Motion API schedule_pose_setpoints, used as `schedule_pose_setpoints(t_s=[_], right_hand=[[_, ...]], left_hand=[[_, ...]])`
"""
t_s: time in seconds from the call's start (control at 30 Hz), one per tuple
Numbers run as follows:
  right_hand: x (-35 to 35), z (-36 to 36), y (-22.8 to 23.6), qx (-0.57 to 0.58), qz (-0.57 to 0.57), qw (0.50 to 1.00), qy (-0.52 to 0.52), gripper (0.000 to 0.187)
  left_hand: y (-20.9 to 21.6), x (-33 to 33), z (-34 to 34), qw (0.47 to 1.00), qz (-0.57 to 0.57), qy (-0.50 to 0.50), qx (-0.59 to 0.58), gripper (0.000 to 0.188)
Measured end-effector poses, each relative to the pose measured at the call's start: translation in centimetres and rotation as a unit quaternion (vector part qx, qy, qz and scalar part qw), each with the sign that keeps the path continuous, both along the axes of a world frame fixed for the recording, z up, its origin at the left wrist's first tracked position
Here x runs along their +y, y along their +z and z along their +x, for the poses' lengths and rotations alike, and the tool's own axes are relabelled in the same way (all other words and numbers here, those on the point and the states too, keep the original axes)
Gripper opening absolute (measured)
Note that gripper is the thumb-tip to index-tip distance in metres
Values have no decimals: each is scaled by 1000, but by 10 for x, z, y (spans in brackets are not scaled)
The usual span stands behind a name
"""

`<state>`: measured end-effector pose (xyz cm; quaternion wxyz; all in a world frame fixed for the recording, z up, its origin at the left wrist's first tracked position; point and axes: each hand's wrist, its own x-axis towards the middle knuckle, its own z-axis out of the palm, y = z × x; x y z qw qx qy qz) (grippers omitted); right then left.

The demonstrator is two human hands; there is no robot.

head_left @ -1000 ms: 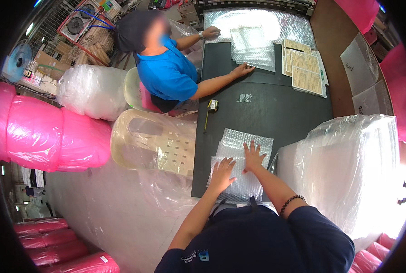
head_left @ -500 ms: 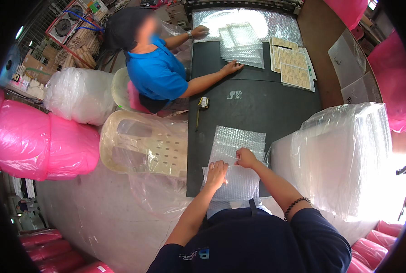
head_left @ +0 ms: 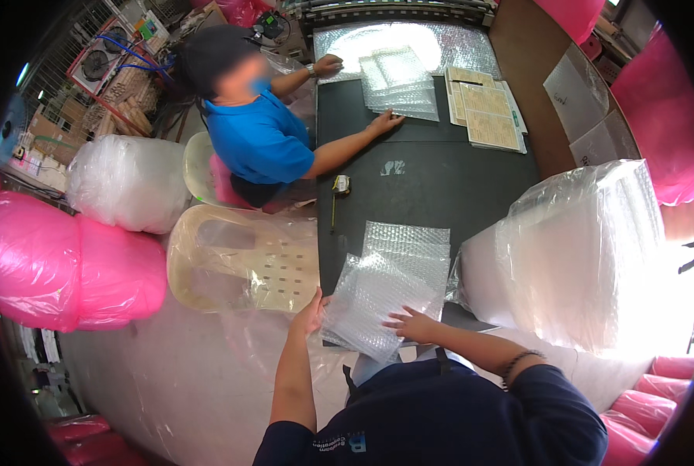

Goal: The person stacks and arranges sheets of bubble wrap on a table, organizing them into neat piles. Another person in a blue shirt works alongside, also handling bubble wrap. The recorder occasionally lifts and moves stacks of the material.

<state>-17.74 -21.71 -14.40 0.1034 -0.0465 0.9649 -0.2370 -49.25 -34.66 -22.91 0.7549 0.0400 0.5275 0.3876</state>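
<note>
My left hand [head_left: 310,312] pinches the left edge of a clear bubble wrap sheet [head_left: 362,299], fingers closed at the dark table's near left edge. That sheet lies tilted to the left, partly over another bubble wrap sheet [head_left: 409,241] which shows behind it. On the sheet's lower right part rests my right hand [head_left: 413,324], open with its fingers spread. Whether these pieces are bags or single sheets I cannot tell.
Across the dark table [head_left: 440,186] a co-worker in a blue shirt [head_left: 258,140] touches more bubble wrap [head_left: 400,81]. A tape measure [head_left: 341,185] lies near the left edge, papers [head_left: 487,113] at far right. A plastic-covered stack [head_left: 564,256] stands right, a cream basket [head_left: 180,260] left.
My left hand has moved left and slightly nearer, drawing the top bubble wrap sheet askew to the left. My right hand has come nearer to me and its fingers have spread.
</note>
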Motion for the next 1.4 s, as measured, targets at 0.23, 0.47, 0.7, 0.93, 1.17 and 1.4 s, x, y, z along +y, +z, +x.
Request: schedule_pose_setpoints(t_s=[0.23, 0.47, 0.7, 0.93, 1.17, 1.4], right_hand=[[49, -35, -24, 144, -241, 795, -538, 31], [125, -19, -6, -145, -82, 901, -401, 30], [148, -62, 203, 47, 225, 896, -380, 21], [3, -135, 22, 12, 113, 935, -335, 38], [33, -117, -28, -109, -79, 924, -358, 64], [145, -79, -6, -265, 25, 884, -384, 39]], left_hand=[[15, -19, 43, 898, 76, -124, 414, 69], [28, -39, 88, 834, 195, -21, 515, 57], [18, -43, 83, 872, 180, -36, 453, 30], [17, -37, 66, 951, 50, 15, 304, 68], [8, -50, 100, 783, 159, -6, 601, 48], [17, -46, 101, 799, 168, -26, 577, 33]])
